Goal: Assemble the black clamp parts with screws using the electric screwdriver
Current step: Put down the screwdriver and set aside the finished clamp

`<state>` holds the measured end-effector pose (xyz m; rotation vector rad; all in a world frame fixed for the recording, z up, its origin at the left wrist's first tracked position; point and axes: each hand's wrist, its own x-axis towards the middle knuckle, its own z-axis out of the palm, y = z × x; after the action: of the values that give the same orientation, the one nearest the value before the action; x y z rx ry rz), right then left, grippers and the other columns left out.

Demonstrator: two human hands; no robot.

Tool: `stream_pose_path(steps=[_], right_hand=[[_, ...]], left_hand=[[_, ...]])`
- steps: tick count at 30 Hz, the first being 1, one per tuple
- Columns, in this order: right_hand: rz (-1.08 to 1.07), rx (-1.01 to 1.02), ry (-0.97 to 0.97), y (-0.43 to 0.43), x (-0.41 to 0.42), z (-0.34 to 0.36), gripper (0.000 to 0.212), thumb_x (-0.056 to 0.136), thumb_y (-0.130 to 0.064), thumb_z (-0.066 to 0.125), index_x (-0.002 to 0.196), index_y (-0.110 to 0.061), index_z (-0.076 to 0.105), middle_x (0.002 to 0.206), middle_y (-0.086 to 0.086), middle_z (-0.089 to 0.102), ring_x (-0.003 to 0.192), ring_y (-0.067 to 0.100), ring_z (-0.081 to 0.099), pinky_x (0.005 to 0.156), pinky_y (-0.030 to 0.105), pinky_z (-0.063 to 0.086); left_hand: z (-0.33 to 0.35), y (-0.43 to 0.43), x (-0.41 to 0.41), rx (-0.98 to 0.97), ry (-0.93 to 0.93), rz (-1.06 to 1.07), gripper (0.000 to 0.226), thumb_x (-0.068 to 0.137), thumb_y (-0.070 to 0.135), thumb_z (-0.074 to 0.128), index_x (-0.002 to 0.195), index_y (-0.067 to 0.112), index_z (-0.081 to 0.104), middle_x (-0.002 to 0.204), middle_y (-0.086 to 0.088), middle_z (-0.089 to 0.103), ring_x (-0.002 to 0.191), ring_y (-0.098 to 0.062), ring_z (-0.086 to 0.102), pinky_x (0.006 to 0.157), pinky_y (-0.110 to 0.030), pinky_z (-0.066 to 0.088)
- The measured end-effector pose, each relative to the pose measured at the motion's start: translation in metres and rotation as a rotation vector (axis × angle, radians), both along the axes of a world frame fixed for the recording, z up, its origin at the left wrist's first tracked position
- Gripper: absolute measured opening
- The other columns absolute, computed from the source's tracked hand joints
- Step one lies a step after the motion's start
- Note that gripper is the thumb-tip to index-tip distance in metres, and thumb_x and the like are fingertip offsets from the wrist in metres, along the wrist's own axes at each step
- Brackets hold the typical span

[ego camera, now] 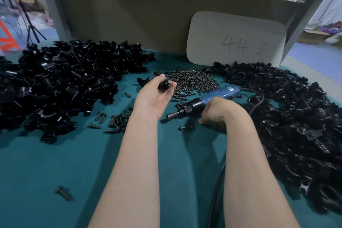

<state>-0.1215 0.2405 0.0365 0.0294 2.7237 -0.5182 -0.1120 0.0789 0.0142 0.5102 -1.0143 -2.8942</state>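
My left hand [154,96] is raised palm up over the table and pinches a black clamp part [163,83] with a screw head showing at its tip. My right hand [220,112] grips the blue electric screwdriver [207,99], which lies low over the teal table [55,163] with its black nose pointing left, below and to the right of the clamp part. Behind the left hand lies a heap of small dark screws [194,79].
A big pile of black clamp parts [64,79] fills the left side, another pile [296,116] the right. Loose bolts [114,120] lie scattered in the middle, one [63,193] near the front. A white card marked 44 [236,40] leans on the brown back board. The screwdriver's black cable [216,187] runs toward me.
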Motion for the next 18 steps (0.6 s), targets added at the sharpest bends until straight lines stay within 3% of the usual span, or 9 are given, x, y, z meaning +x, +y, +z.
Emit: stream_pose_path(steps=[3,5,7,10,18], right_hand=[[0.025,0.011,-0.017,0.0,0.002,0.001,0.034,0.082,-0.022,0.072,0.111,-0.006,0.064,0.107,0.011,0.066,0.098,0.027,0.063,0.085,0.033,0.049],[0.039,0.003,-0.018,-0.001,0.003,0.005,0.034,0.082,-0.025,0.073,0.11,-0.007,0.066,0.108,0.009,0.067,0.1,0.026,0.063,0.085,0.031,0.049],[0.068,-0.016,-0.019,-0.003,0.005,0.009,0.029,0.081,-0.029,0.074,0.101,-0.008,0.069,0.094,0.005,0.07,0.083,0.02,0.065,0.069,0.023,0.05],[0.086,-0.057,-0.099,-0.012,0.009,0.01,0.016,0.083,-0.025,0.073,0.083,-0.01,0.067,0.063,-0.001,0.065,0.045,0.007,0.051,0.037,0.01,0.036],[-0.011,-0.093,-0.112,-0.002,0.009,0.009,0.004,0.085,-0.009,0.066,0.086,-0.005,0.067,0.065,0.004,0.065,0.042,0.007,0.043,0.038,0.012,0.034]], left_hand=[[-0.001,0.0,-0.001,-0.019,-0.007,-0.002,0.011,0.093,0.013,0.063,0.089,0.004,0.058,0.096,-0.018,0.066,0.076,-0.021,0.07,0.068,-0.023,0.06],[-0.002,-0.001,-0.002,-0.028,-0.01,-0.001,0.011,0.093,0.013,0.063,0.089,0.004,0.058,0.096,-0.018,0.067,0.077,-0.02,0.071,0.068,-0.023,0.06],[-0.002,0.0,-0.002,-0.038,-0.017,0.001,0.011,0.092,0.014,0.063,0.089,0.005,0.058,0.095,-0.017,0.068,0.078,-0.02,0.071,0.068,-0.023,0.06],[-0.003,0.0,-0.003,-0.042,-0.021,0.007,0.012,0.092,0.014,0.063,0.086,0.005,0.058,0.09,-0.016,0.068,0.076,-0.02,0.071,0.068,-0.023,0.06],[-0.002,-0.001,-0.002,-0.053,-0.02,0.005,0.012,0.092,0.015,0.063,0.085,0.006,0.058,0.094,-0.016,0.067,0.077,-0.019,0.071,0.069,-0.023,0.06]])
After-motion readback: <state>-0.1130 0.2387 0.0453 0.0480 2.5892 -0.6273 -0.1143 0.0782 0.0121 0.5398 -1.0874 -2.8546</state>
